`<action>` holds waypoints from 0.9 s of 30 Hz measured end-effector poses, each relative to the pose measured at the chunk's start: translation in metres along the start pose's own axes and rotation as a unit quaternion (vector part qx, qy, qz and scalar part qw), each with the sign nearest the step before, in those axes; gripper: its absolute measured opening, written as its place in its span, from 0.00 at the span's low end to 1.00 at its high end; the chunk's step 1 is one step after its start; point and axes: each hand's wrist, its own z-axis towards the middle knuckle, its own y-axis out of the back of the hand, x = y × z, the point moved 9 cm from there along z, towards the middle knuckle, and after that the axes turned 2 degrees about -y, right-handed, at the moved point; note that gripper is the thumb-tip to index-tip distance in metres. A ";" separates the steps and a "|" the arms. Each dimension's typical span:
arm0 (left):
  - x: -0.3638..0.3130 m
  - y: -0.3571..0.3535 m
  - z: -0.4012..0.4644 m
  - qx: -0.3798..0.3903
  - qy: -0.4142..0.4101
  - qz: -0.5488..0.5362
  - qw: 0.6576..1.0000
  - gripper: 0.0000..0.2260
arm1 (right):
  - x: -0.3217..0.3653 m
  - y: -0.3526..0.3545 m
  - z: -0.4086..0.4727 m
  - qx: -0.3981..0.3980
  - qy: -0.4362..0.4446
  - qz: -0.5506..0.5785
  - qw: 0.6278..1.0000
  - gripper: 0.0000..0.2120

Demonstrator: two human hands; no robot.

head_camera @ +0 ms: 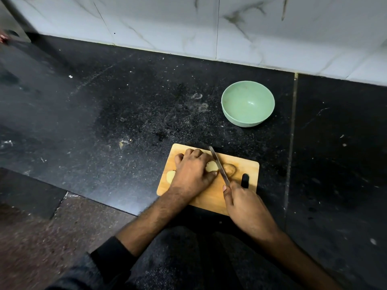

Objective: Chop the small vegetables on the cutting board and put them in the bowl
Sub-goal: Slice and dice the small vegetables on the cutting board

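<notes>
Leftmost on the wooden cutting board, a pale cut vegetable piece lies near the board's left edge, partly hidden by the left hand; that hand rests palm-down on the board, its fingers curled over a pale vegetable and pinning it in place; just right of it the knife has its blade slanted across the board, between the held vegetable and a brownish piece lying apart; the right hand is wrapped around the knife's black handle, forefinger stretched along it; farther right and beyond the board, the green bowl stands on the dark countertop, well apart from the board.
</notes>
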 end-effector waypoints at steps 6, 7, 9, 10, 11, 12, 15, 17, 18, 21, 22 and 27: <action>0.028 0.015 -0.013 -0.055 0.049 -0.004 0.997 0.20 | 0.011 -0.010 -0.001 0.020 0.029 -0.008 0.999 0.17; 0.030 0.015 -0.014 -0.055 0.053 -0.010 0.997 0.20 | 0.013 -0.011 -0.001 0.021 0.031 -0.013 0.999 0.17; 0.030 0.016 -0.014 -0.051 0.051 -0.010 0.997 0.22 | 0.016 -0.011 0.000 0.019 0.036 -0.025 0.999 0.17; 0.029 0.016 -0.014 -0.048 0.050 -0.009 0.998 0.22 | 0.017 -0.011 0.000 0.017 0.040 -0.029 0.999 0.17; 0.028 0.017 -0.015 -0.045 0.051 -0.009 0.998 0.23 | 0.018 -0.011 0.000 0.015 0.044 -0.032 0.998 0.17; 0.028 0.017 -0.015 -0.042 0.054 -0.009 0.998 0.23 | 0.018 -0.011 -0.001 0.017 0.047 -0.035 0.998 0.17; 0.027 0.016 -0.018 -0.033 0.065 0.001 0.997 0.24 | 0.017 -0.012 -0.003 0.025 0.049 -0.043 0.998 0.17; 0.027 0.016 -0.018 -0.022 0.074 0.013 0.997 0.24 | 0.016 -0.012 -0.004 0.023 0.047 -0.049 0.997 0.17; 0.026 0.015 -0.018 -0.017 0.078 0.017 0.997 0.24 | 0.017 -0.012 -0.005 0.022 0.046 -0.051 0.997 0.17; 0.026 0.016 -0.018 -0.010 0.084 0.016 0.996 0.23 | 0.017 -0.012 -0.007 0.024 0.042 -0.058 0.997 0.15; 0.025 0.016 -0.017 -0.008 0.084 0.016 0.996 0.23 | 0.016 -0.012 -0.008 0.023 0.041 -0.058 0.997 0.14; 0.026 0.015 -0.015 -0.001 0.094 0.022 0.995 0.22 | 0.014 -0.012 -0.008 0.022 0.037 -0.081 0.996 0.13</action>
